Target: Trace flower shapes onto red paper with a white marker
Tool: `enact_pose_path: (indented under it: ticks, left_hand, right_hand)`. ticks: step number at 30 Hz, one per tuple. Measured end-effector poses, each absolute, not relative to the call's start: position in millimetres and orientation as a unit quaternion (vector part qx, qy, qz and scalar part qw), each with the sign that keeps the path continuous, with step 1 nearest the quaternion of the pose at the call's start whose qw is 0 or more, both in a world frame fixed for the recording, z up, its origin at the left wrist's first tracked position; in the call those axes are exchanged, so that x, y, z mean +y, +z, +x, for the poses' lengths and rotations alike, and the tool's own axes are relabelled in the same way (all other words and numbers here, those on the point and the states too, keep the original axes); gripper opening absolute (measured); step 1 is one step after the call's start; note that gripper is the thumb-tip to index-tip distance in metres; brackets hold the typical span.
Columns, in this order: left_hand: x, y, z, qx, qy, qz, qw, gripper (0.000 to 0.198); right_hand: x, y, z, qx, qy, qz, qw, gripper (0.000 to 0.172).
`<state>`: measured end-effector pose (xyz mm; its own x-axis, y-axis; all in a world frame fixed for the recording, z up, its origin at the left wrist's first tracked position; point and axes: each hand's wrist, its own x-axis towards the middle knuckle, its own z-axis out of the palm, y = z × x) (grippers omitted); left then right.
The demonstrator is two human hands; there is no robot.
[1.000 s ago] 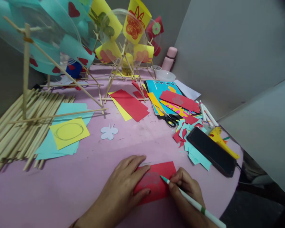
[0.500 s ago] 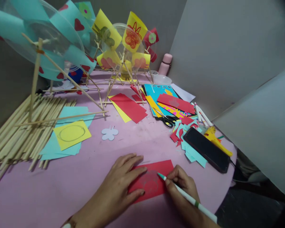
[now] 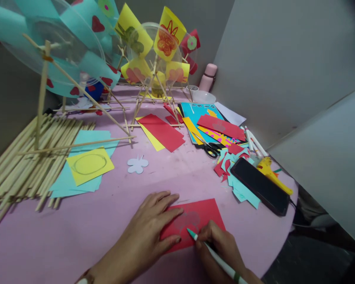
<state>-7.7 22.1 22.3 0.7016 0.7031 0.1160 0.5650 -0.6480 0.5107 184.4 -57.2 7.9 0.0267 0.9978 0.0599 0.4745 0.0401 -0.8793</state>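
Red paper [image 3: 209, 212] is pressed by the spread left hand [image 3: 150, 223], and a pen [image 3: 221, 264] is pinched in the curled right hand [image 3: 221, 242].

Dim lt., soft shadows, dk. top-R corner.

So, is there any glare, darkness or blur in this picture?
Head view: soft, muted light, no strong glare on the phone; head view: dark past the table, lower right, and in the top right corner; head view: fine detail is soft, the drawing on the red paper faint.
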Motion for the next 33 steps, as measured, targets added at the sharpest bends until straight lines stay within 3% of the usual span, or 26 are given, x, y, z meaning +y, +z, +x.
enact_pose_path:
  ticks: [14, 33]
  left_hand:
    - [22.1, 22.3, -8.6, 0.350, 0.168, 0.891, 0.236, 0.044]
    - [21.9, 23.5, -8.0, 0.351, 0.160, 0.892, 0.235, 0.043]
  right_hand:
    - [-55.9, 6.5, 184.7, -0.610, 0.314, -0.647, 0.333, 0.013]
    - [-50.9, 15.1, 185.8, -0.683, 0.309, -0.596, 0.287, 0.011]
